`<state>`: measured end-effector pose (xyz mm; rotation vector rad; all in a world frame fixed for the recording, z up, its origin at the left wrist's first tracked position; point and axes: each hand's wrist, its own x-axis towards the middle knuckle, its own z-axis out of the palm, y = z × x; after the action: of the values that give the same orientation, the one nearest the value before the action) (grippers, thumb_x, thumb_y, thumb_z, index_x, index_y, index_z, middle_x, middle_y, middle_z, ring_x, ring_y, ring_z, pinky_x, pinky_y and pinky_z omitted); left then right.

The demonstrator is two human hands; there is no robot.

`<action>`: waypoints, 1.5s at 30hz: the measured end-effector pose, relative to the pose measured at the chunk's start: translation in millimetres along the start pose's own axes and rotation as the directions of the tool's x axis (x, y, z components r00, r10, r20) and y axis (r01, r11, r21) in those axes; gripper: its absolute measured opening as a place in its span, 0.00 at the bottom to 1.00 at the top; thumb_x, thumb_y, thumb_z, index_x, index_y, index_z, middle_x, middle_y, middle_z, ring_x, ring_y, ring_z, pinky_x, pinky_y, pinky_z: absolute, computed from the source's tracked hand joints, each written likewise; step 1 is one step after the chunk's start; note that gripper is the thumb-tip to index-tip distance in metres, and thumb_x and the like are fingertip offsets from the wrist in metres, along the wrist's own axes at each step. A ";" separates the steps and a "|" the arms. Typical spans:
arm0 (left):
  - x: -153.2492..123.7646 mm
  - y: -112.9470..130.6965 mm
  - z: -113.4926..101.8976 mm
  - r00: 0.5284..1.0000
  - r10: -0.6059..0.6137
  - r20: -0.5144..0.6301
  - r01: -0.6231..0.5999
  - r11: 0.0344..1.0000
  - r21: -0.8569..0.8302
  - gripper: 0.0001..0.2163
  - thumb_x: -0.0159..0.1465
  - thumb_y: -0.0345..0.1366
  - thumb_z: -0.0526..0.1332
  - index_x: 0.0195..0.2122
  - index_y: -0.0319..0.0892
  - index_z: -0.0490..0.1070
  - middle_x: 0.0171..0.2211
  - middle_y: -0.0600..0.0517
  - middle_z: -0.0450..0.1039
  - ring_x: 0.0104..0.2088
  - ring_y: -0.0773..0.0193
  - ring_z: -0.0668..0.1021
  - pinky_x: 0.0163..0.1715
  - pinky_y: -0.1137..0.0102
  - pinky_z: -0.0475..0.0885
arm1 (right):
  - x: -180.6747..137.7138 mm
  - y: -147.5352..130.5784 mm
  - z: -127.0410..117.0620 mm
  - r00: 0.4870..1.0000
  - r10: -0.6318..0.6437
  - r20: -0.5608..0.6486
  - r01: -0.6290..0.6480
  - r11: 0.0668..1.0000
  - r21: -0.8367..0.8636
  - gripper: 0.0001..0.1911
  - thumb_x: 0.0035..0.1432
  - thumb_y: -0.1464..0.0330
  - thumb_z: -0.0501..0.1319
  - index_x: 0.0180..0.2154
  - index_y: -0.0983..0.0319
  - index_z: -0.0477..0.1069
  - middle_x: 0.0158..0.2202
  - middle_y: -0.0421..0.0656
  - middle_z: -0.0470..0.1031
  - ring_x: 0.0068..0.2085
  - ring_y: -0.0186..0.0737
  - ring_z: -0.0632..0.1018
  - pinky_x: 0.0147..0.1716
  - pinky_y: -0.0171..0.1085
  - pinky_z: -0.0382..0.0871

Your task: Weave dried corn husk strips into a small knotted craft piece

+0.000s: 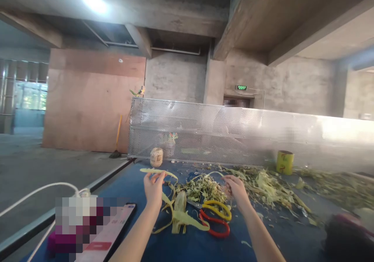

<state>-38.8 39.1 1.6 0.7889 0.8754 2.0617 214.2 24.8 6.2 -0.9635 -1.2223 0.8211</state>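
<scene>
Blue tabletop (172,250) beneath crosswise leaf strip (152,171), broad end left

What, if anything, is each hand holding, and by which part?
The left hand pinches a pale green plant strip near its middle, between thumb and fingers. The right hand pinches a thin pale strip, apparently by its end.

Left hand (154,182): raised over the worktop (121,186), nearer its left edge, digits in a fingertip pinch. Right hand (236,189): well apart, also pinching at the fingertips. Forearms (137,229): bare, slanting inward toward the far edge.
</scene>
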 end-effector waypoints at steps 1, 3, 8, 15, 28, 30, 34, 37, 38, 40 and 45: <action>-2.0 -0.2 1.5 0.999 -0.007 0.045 0.007 1.000 0.010 0.21 0.46 0.30 0.66 0.39 0.41 0.59 0.23 0.55 0.70 0.25 0.66 0.76 0.24 0.74 0.65 | -0.8 -5.8 4.5 0.999 0.023 0.042 -0.023 1.000 0.007 0.13 0.37 0.59 0.60 0.19 0.61 0.64 0.10 0.31 0.52 0.12 0.26 0.53 0.11 0.30 0.45; -8.1 0.7 4.6 0.989 -0.020 0.144 0.016 0.999 0.029 0.24 0.43 0.31 0.67 0.41 0.40 0.61 0.21 0.55 0.70 0.25 0.62 0.77 0.23 0.72 0.65 | -4.1 -21.4 18.1 0.988 0.062 0.139 -0.071 0.996 0.059 0.13 0.37 0.59 0.61 0.22 0.63 0.67 0.12 0.33 0.57 0.14 0.27 0.57 0.13 0.30 0.49; -23.1 5.6 8.8 0.914 -0.087 0.395 0.037 0.991 0.132 0.28 0.48 0.36 0.64 0.50 0.40 0.56 0.23 0.52 0.73 0.30 0.61 0.77 0.27 0.70 0.67 | -12.3 -64.0 67.7 0.985 -0.001 0.172 -0.057 0.942 0.330 0.13 0.39 0.62 0.61 0.29 0.63 0.67 0.13 0.31 0.57 0.15 0.25 0.57 0.15 0.28 0.50; -23.2 2.8 10.3 0.915 -0.091 0.393 0.101 0.995 -0.005 0.32 0.43 0.33 0.67 0.49 0.37 0.57 0.21 0.55 0.73 0.25 0.65 0.75 0.24 0.73 0.64 | -22.9 -45.1 121.2 0.974 0.079 0.211 -0.034 0.977 -0.212 0.05 0.45 0.69 0.52 0.22 0.63 0.63 0.09 0.33 0.62 0.10 0.25 0.58 0.12 0.27 0.49; -18.7 -3.2 9.0 0.931 -0.098 0.353 0.110 0.994 -0.012 0.24 0.49 0.40 0.64 0.46 0.39 0.60 0.20 0.56 0.70 0.21 0.69 0.71 0.23 0.74 0.61 | -32.3 -28.3 105.5 0.974 0.032 0.226 0.116 0.782 -0.612 0.12 0.49 0.65 0.53 0.18 0.61 0.64 0.17 0.40 0.69 0.17 0.32 0.66 0.19 0.31 0.57; -18.8 -2.9 8.7 0.924 -0.077 0.374 0.087 0.996 -0.009 0.26 0.48 0.40 0.64 0.47 0.38 0.61 0.19 0.57 0.69 0.21 0.70 0.70 0.24 0.74 0.61 | -31.6 -34.5 101.6 0.981 -0.081 0.177 0.186 0.669 -0.720 0.14 0.49 0.60 0.55 0.17 0.61 0.65 0.21 0.43 0.71 0.22 0.36 0.69 0.22 0.33 0.58; -24.1 1.3 11.4 0.888 -0.055 0.457 0.065 0.998 -0.005 0.28 0.48 0.39 0.65 0.49 0.36 0.61 0.16 0.59 0.66 0.19 0.71 0.67 0.23 0.74 0.60 | -25.6 -49.9 101.7 0.960 -0.223 0.172 0.276 0.620 -0.734 0.16 0.48 0.55 0.56 0.24 0.62 0.70 0.29 0.47 0.73 0.31 0.41 0.72 0.29 0.36 0.61; -29.5 2.7 12.8 0.791 -0.078 0.606 0.067 0.997 0.040 0.27 0.49 0.39 0.64 0.50 0.36 0.61 0.15 0.60 0.63 0.19 0.71 0.66 0.23 0.74 0.60 | -20.8 -59.1 107.5 0.954 -0.189 0.234 0.295 0.736 -0.610 0.13 0.49 0.59 0.56 0.27 0.62 0.71 0.26 0.43 0.73 0.28 0.37 0.72 0.28 0.34 0.62; -31.0 2.7 12.7 0.755 -0.089 0.649 0.065 0.996 0.060 0.28 0.50 0.39 0.64 0.51 0.36 0.61 0.15 0.59 0.63 0.20 0.71 0.66 0.23 0.74 0.60 | -19.8 -61.0 109.2 0.955 -0.162 0.248 0.280 0.769 -0.575 0.12 0.48 0.60 0.57 0.27 0.62 0.71 0.25 0.42 0.72 0.26 0.35 0.71 0.26 0.34 0.62; -33.3 3.1 11.9 0.717 -0.104 0.690 0.054 0.994 0.094 0.31 0.51 0.40 0.63 0.55 0.38 0.56 0.16 0.59 0.63 0.20 0.70 0.66 0.23 0.74 0.60 | -18.6 -63.7 110.4 0.961 -0.125 0.248 0.240 0.822 -0.517 0.09 0.46 0.63 0.58 0.27 0.62 0.71 0.24 0.40 0.71 0.22 0.33 0.69 0.22 0.33 0.62; -37.8 10.0 10.5 0.705 -0.109 0.701 0.065 0.994 0.089 0.39 0.54 0.40 0.61 0.61 0.39 0.39 0.17 0.58 0.67 0.20 0.71 0.65 0.24 0.74 0.59 | -22.3 -79.4 94.1 0.964 -0.138 0.228 0.196 0.947 -0.254 0.07 0.39 0.67 0.64 0.23 0.63 0.69 0.22 0.38 0.69 0.24 0.31 0.69 0.28 0.33 0.64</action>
<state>-14.8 6.9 6.4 1.4139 0.5079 1.4439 118.2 -11.7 77.7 -0.9959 -1.6086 0.6372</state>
